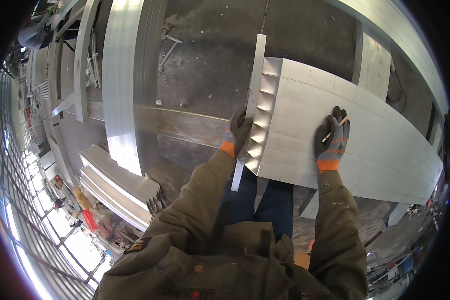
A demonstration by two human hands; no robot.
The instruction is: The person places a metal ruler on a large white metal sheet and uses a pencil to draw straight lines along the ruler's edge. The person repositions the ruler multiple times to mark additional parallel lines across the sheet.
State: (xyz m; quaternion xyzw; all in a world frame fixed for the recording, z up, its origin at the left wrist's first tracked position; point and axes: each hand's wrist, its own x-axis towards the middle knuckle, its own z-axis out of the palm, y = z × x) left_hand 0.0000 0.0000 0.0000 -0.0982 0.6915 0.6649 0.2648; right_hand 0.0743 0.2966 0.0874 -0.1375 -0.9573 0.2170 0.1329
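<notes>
In front of me lies a row of silver metal profiles [305, 115] set side by side, their hollow ends lined up on the left. A long flat metal bar [258, 65] stands along those ends. My left hand [239, 129], in a grey and orange work glove with dark palm, grips this bar near its middle, fingers wrapped over its left side; the fingertips are partly hidden. My right hand [333, 137], gloved alike, rests on top of the profiles. A slim tan pencil [343, 120] is tucked between its fingers, slanting up to the right.
A wide metal beam [122, 80] runs lengthwise at the left. Below it lies a stack of ribbed profiles [120, 185]. Metal supports [375, 65] carry the profiles at the far right. Loose tools and scraps [170, 47] lie on the dark floor. Another person [35, 36] is at the upper left.
</notes>
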